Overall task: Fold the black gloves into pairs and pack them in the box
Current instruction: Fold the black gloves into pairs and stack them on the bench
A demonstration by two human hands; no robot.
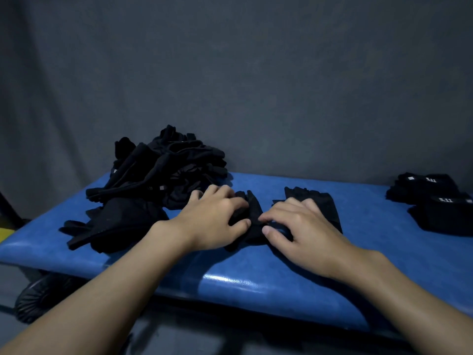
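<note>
A black glove (323,203) lies flat on the blue padded bench (256,275) in the middle, partly under my hands. My left hand (212,221) pinches its bunched left part between thumb and fingers. My right hand (299,229) lies on top of the glove with bent fingers and its thumb tucked at the fold. A heap of loose black gloves (163,167) sits at the back left, with one more spread glove (117,226) in front of it. No box is in view.
Folded black glove pairs with white labels (440,203) lie at the bench's right edge. A dark grey cloth backdrop (256,73) hangs behind. A black bag-like object (38,295) sits on the floor under the bench's left end.
</note>
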